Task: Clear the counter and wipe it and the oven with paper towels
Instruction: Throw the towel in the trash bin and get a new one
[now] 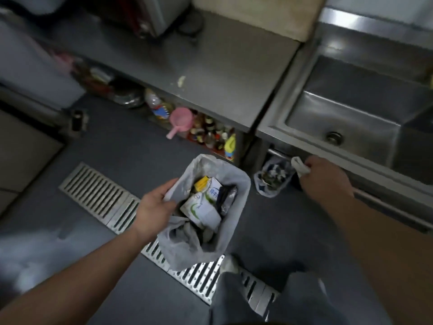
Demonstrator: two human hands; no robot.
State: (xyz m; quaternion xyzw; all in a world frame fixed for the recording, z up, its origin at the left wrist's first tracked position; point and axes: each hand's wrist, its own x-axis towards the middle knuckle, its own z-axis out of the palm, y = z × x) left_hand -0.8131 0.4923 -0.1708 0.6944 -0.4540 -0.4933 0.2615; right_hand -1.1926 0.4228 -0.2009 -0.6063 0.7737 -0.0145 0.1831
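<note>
Lower centre of frame: left hand [154,207] pinches the thin plastic liner at the rim of the trash bin [236,184], which is filled with milk cartons [201,207] and wrappers; right hand [325,181], at centre right below the sink [351,109], is closed around a white crumpled wad [300,166], probably a paper towel. The wad looks light, soft and compressible, likely tearing when wet, so a full-palm bunch should suit it better than fingertips. The counter [222,73], upper centre, carries a pale smear [181,80], not yet wiped.
</note>
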